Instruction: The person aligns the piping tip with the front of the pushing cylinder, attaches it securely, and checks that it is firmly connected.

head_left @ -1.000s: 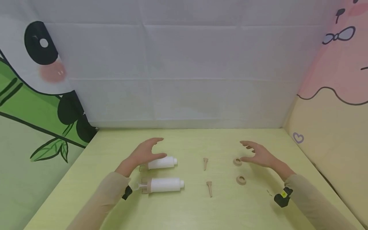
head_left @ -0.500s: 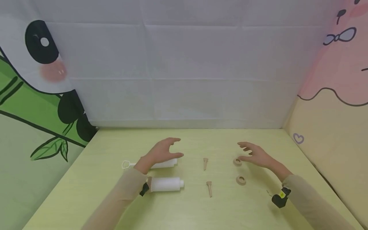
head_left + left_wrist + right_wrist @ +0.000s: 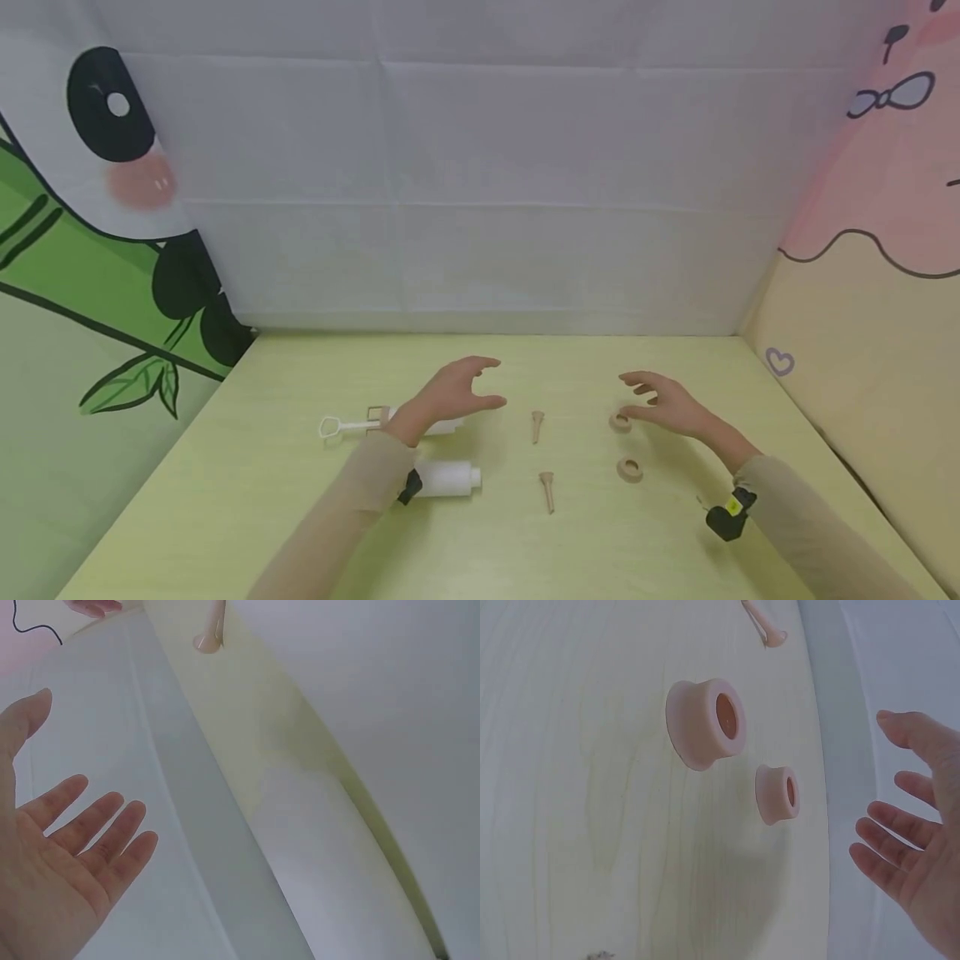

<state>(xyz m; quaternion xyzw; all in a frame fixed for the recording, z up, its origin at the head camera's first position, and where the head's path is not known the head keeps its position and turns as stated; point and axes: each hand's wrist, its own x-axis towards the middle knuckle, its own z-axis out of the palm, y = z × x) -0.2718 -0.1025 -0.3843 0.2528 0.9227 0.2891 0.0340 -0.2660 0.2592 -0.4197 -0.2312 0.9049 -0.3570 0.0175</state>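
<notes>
A pale yellow-green surface (image 3: 495, 550) fills the enclosure, backed by a white cloth wall (image 3: 480, 192), with a panda-and-bamboo panel (image 3: 97, 250) at one side and a pink and cream cartoon panel (image 3: 870, 217) at the other.

Two white plastic bottles lie on their sides at the left. The far bottle (image 3: 442, 427), with its white loop-ended plunger (image 3: 341, 427) sticking out leftward, is largely hidden behind the left wrist; the near bottle (image 3: 448, 479) lies just beside it, partly covered by the beige sleeve (image 3: 352, 508).

Two hands hover above the surface, well apart from each other. The left hand (image 3: 456, 392) hangs over the far bottle's cap end, fingers spread and relaxed, holding nothing. The right hand (image 3: 666, 405) hangs just beside the far ring, fingers likewise loose and spread, gripping nothing.

Two tan rings sit at the right: the far ring (image 3: 619, 422) close under the right fingertips, the near ring (image 3: 629, 470) a little nearer the camera. The right wrist view shows both standing on edge, bores facing the palm.

Two small tan cone-shaped nozzles lie in the middle, between bottles and rings: the far nozzle (image 3: 536, 426) and the near nozzle (image 3: 547, 490).
</notes>
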